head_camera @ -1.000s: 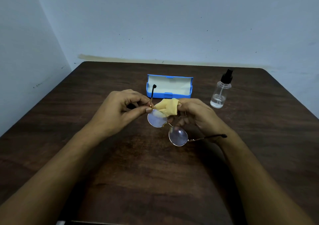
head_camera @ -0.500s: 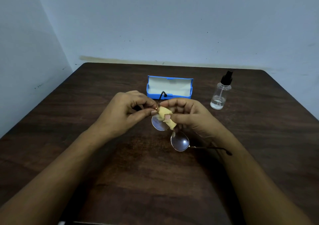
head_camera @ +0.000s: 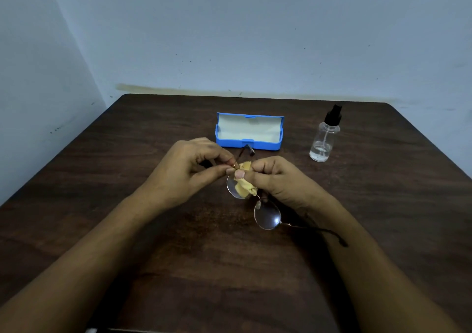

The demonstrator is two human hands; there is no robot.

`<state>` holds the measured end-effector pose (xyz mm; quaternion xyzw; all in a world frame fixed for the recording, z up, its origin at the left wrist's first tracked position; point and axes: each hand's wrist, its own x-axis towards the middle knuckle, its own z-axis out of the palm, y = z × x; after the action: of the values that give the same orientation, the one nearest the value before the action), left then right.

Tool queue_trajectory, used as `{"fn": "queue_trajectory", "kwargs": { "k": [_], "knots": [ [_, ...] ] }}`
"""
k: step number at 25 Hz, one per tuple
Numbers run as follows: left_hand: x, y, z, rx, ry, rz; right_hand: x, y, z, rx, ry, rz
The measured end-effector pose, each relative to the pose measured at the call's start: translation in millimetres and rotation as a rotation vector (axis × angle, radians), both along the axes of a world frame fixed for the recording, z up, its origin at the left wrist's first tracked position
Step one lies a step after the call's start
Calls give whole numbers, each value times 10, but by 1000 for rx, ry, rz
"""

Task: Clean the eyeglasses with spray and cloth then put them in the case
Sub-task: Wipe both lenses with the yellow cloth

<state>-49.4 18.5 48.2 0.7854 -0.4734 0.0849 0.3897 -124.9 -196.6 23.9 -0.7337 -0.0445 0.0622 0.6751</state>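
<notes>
Round gold-rimmed eyeglasses (head_camera: 267,216) hang over the middle of the dark wooden table (head_camera: 229,268). My left hand (head_camera: 186,169) pinches the frame at the hinge of the far lens. My right hand (head_camera: 275,179) presses a small yellow cloth (head_camera: 244,187) against that far lens, thumb on top. The near lens is bare and catches a glint, its temple arm trailing past my right wrist. Behind my hands the blue case (head_camera: 249,130) lies open with a pale lining. A clear spray bottle (head_camera: 324,138) with a black nozzle stands to the right of the case.
The table sits in a corner, with a pale blue wall behind it and another along its left side. Bare wood lies in front of my hands and to both sides.
My right hand has brought the cloth from behind the frame onto the far lens and folded it around the glass. The glasses have tilted, the near temple arm dropping toward my right wrist.
</notes>
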Motion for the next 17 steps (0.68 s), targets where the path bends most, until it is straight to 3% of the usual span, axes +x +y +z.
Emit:
{"fn": "queue_trajectory", "kwargs": {
  "k": [5, 9, 13, 17],
  "knots": [
    [-34, 16, 14, -104, 92, -19, 104, -73, -11, 142, -57, -133],
    [-16, 29, 4, -55, 97, -19, 119, -80, -1, 144, -2, -219],
    [-16, -5, 6, -18, 60, -18, 64, 64, 15, 89, 56, -103],
    [21, 57, 30, -19, 70, 5, 94, -24, 19, 244, 93, -63]
  ]
}}
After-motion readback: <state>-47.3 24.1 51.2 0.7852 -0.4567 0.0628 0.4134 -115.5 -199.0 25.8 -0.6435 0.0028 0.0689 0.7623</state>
